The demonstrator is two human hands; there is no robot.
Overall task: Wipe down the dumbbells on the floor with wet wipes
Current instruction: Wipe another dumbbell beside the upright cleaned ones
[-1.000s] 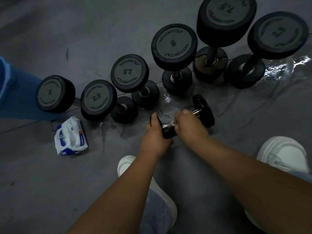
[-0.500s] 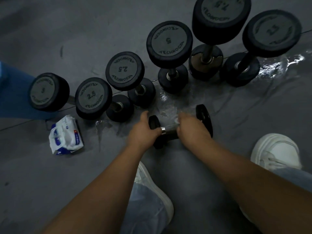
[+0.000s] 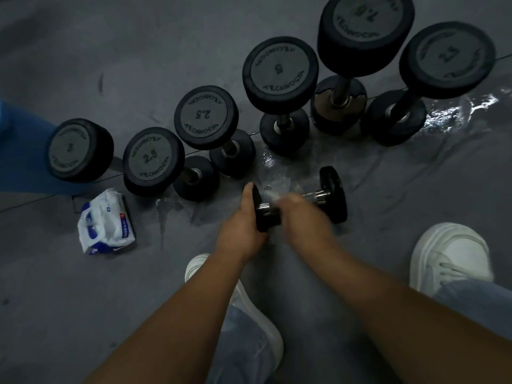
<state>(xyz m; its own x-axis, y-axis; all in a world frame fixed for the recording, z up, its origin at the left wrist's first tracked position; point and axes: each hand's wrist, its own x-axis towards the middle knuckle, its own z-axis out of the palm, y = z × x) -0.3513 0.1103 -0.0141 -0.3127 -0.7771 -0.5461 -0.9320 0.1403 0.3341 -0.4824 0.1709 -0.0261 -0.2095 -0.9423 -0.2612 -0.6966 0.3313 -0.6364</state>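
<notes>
A small black dumbbell (image 3: 331,194) with a chrome handle lies on its side on the grey floor in front of me. My left hand (image 3: 242,225) grips its near-left head. My right hand (image 3: 300,214), blurred, holds a white wet wipe (image 3: 273,195) against the handle. Behind it several larger black dumbbells stand on end in a row, among them two marked 2.5 (image 3: 152,159) (image 3: 205,116) and one marked 5 (image 3: 279,70). A white and blue pack of wet wipes (image 3: 106,221) lies on the floor to the left.
Wet patches shine on the floor (image 3: 448,117) around and right of the row. A blue object (image 3: 19,151) stands at the left edge. My two white shoes (image 3: 448,253) (image 3: 260,322) are planted on either side of my arms.
My right hand with the wipe has slid along the chrome handle, away from the right head and towards the left one. My left hand keeps its grip. The camera has shifted slightly.
</notes>
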